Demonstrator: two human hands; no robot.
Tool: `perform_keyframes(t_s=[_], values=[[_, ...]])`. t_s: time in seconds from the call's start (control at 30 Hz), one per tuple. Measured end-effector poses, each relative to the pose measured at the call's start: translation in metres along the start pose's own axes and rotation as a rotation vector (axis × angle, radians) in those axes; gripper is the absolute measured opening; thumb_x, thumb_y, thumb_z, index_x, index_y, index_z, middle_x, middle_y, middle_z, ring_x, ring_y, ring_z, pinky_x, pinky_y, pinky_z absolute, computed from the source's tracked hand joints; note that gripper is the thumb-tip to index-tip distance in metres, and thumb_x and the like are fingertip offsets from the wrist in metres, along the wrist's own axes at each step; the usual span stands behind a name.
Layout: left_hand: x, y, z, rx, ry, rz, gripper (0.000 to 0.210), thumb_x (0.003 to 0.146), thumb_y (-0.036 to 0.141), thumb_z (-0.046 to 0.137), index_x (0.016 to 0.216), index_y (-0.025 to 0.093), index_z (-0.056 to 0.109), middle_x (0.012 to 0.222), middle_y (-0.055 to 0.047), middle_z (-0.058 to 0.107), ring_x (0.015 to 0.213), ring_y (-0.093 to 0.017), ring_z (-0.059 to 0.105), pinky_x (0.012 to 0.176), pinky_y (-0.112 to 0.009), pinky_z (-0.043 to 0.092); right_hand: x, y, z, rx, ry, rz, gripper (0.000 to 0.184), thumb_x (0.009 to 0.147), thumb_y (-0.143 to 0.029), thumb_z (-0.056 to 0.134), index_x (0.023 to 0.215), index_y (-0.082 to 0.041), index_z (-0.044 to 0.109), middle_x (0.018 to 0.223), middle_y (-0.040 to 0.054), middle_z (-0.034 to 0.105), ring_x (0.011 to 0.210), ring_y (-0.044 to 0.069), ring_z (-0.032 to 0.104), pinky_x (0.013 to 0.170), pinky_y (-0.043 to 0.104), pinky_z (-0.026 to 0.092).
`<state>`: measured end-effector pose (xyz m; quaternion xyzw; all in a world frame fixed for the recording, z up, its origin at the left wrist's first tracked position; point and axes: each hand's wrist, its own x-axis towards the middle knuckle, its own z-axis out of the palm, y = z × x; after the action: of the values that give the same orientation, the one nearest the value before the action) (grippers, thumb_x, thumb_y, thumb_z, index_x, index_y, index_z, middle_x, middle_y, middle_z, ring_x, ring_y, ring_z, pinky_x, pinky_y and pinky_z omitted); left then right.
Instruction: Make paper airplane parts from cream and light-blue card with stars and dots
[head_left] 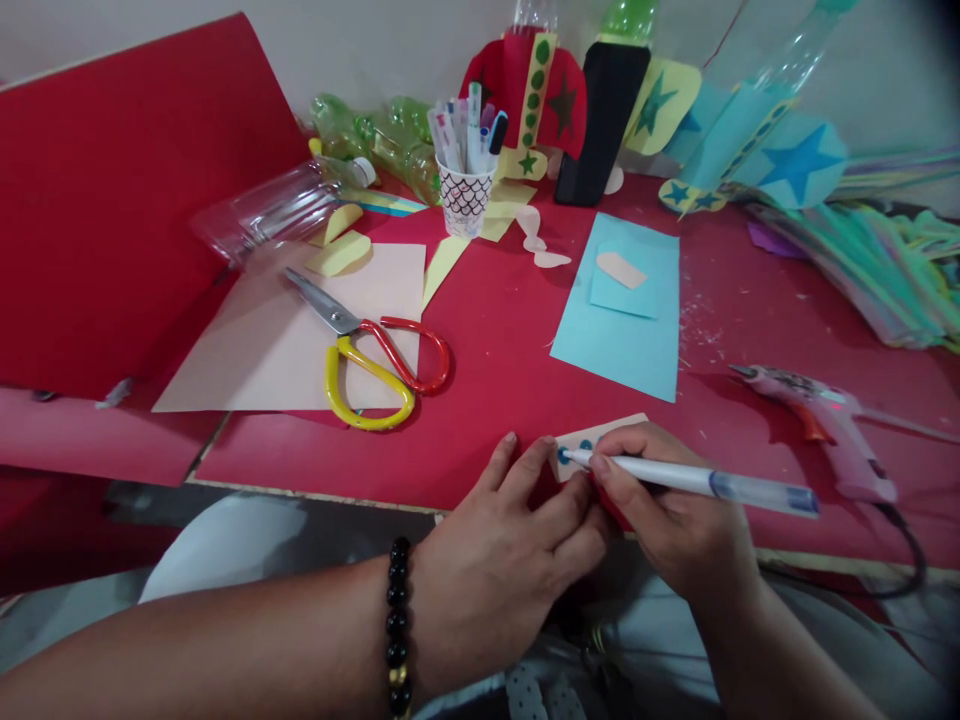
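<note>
My right hand grips a white felt-tip pen with a blue end. The pen's tip touches a blue dot on a small pale paper strip near the table's front edge. A second blue dot shows on the strip; the rest of it is hidden under my right hand. My left hand, with a black bead bracelet on its wrist, lies with fingers spread, its fingertips at the strip's lower left edge.
Scissors lie on pale paper to the left. Blue paper lies ahead, a pink glue gun with a cord to the right. A pen cup, decorated plastic bottles and a black phone-like object stand behind.
</note>
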<state>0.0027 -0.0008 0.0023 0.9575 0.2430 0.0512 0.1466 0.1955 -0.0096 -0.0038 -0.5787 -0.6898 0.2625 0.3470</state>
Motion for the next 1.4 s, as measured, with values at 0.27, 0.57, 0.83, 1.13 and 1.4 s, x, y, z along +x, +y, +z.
perform_keyframes(t_s=[0.27,0.57,0.83,1.13,1.4], values=[[-0.001,0.000,0.000,0.004,0.012,-0.005,0.044,0.094,0.025,0.035,0.137,0.018,0.038,0.142,-0.005,0.041,0.134,-0.037,0.027,0.110,-0.062,0.022,0.002,0.000,0.000,-0.007,0.003,-0.004,0.003,0.087,-0.020,0.055,0.084,-0.022,0.057,0.077,-0.0010,0.060,0.070,0.013,0.057,0.062,0.024,0.043],[0.000,0.000,0.001,0.010,0.020,0.002,0.044,0.094,0.024,0.035,0.137,0.019,0.039,0.142,-0.005,0.042,0.134,-0.036,0.027,0.110,-0.061,0.023,0.001,0.000,0.000,0.006,-0.016,-0.004,0.005,0.087,-0.020,0.055,0.083,-0.021,0.057,0.076,-0.0010,0.060,0.068,0.013,0.057,0.063,0.025,0.044],[-0.001,-0.001,0.001,0.026,0.021,0.000,0.044,0.094,0.025,0.035,0.138,0.020,0.038,0.145,-0.004,0.039,0.134,-0.036,0.027,0.110,-0.061,0.023,-0.002,0.000,0.002,0.047,0.073,0.031,0.004,0.084,-0.021,0.059,0.081,-0.021,0.061,0.072,-0.0010,0.061,0.065,0.013,0.057,0.059,0.026,0.044],[-0.006,-0.005,0.006,0.034,0.022,0.007,0.043,0.094,0.027,0.039,0.137,0.023,0.041,0.148,0.000,0.036,0.139,-0.035,0.016,0.114,-0.058,0.018,-0.002,0.021,-0.017,0.589,0.777,0.085,0.006,0.081,-0.017,0.058,0.079,-0.020,0.062,0.064,0.0005,0.057,0.060,0.015,0.056,0.053,0.029,0.043],[-0.002,-0.005,0.001,-0.048,0.029,-0.006,0.044,0.090,0.026,0.050,0.133,0.022,0.046,0.142,-0.001,0.044,0.141,-0.030,0.014,0.116,-0.056,0.015,-0.018,0.025,-0.021,0.317,0.630,0.095,0.007,0.079,-0.025,0.062,0.085,-0.021,0.062,0.077,0.0030,0.061,0.067,0.018,0.059,0.058,0.031,0.047]])
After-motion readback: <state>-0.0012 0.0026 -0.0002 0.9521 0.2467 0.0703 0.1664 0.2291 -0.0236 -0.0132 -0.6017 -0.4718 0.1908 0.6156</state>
